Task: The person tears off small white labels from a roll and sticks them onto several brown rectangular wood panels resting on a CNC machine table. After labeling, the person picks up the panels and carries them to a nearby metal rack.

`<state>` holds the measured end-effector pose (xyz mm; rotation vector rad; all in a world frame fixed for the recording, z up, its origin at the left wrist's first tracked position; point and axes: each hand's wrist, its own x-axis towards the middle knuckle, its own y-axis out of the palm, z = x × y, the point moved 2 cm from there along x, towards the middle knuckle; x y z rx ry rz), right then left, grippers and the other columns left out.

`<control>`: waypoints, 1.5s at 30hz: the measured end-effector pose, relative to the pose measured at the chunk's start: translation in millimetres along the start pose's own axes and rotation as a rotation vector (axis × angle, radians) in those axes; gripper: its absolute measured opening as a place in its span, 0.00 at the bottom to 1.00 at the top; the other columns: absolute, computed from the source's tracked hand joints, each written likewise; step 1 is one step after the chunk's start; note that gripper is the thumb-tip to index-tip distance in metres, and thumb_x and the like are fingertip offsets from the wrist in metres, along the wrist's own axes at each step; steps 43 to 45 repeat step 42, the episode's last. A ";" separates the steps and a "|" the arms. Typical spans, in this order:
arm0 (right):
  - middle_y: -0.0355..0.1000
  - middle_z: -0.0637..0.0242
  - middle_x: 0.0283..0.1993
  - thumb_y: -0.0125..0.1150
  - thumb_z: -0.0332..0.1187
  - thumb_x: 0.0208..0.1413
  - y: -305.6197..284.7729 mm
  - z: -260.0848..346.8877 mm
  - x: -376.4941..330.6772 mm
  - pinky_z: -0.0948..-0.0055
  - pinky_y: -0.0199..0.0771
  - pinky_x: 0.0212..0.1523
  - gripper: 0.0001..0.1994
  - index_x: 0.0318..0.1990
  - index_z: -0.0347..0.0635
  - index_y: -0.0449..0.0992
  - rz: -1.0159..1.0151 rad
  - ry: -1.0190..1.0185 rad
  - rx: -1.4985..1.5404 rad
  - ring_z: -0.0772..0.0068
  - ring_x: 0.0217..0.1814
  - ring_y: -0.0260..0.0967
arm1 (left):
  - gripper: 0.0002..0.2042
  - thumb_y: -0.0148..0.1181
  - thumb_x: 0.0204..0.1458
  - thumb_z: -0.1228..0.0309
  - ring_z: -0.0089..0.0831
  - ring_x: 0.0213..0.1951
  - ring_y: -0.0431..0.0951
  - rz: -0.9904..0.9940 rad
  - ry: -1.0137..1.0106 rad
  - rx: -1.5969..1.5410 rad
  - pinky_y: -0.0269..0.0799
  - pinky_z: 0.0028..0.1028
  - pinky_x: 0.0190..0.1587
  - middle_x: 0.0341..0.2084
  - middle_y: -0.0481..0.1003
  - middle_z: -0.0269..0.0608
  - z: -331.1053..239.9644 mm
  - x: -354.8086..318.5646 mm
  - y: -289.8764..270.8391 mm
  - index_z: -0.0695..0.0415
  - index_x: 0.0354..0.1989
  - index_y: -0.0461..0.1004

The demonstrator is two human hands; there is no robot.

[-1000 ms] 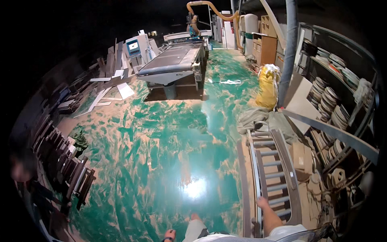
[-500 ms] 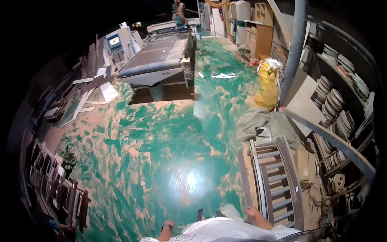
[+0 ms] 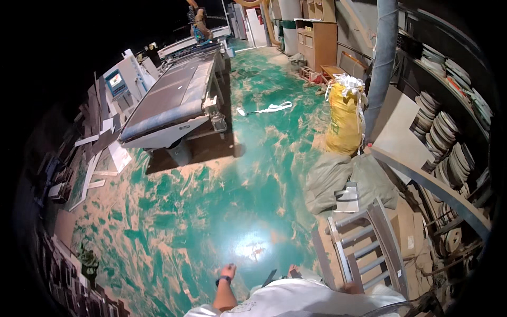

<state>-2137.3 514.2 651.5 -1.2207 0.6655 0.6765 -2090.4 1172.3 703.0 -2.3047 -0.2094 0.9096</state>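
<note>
My left hand, with a dark band on its wrist, swings out over the green floor. Its fingers look loosely apart, and I see nothing in them. On the right side my right hand is low beside the roller frame, shadowed and partly covered by my white shirt. Whether it touches the frame, and how its fingers lie, is hidden. A foot shows just past the front of the shirt.
A long machine bed stands ahead on the left, with white boards beside it. To the right are a yellow sack, grey sacks, a thick pipe and shelves of coiled strips. A white strap lies on the floor.
The view has moved forward and the machine has shifted left in it. My left hand has swung forward; my right hand has dropped back toward my body.
</note>
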 end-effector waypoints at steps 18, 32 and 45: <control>0.74 0.56 0.44 0.55 0.37 0.55 -553.6 284.4 447.8 0.67 0.69 0.46 0.16 0.49 0.42 0.73 -0.663 -0.410 0.550 0.65 0.45 0.71 | 0.22 0.49 0.52 0.57 0.42 0.47 0.73 0.218 -0.368 0.069 0.67 0.37 0.50 0.46 0.72 0.54 -184.7 390.4 -98.6 0.56 0.51 0.71; 0.73 0.57 0.30 0.58 0.30 0.48 -549.7 199.9 515.3 0.64 0.69 0.34 0.05 0.30 0.39 0.75 -0.026 0.227 0.318 0.59 0.35 0.72 | 0.18 0.53 0.56 0.66 0.31 0.42 0.75 0.122 0.445 -0.270 0.68 0.29 0.48 0.40 0.76 0.44 -811.7 918.1 -169.2 0.61 0.52 0.70; 0.66 0.50 0.57 0.53 0.52 0.52 -1218.8 378.1 968.2 0.56 0.60 0.59 0.28 0.58 0.47 0.66 -0.328 -0.043 0.409 0.59 0.59 0.64 | 0.20 0.56 0.56 0.66 0.30 0.45 0.74 0.152 0.061 -0.514 0.66 0.25 0.51 0.47 0.73 0.42 -898.4 1032.0 -189.1 0.59 0.56 0.68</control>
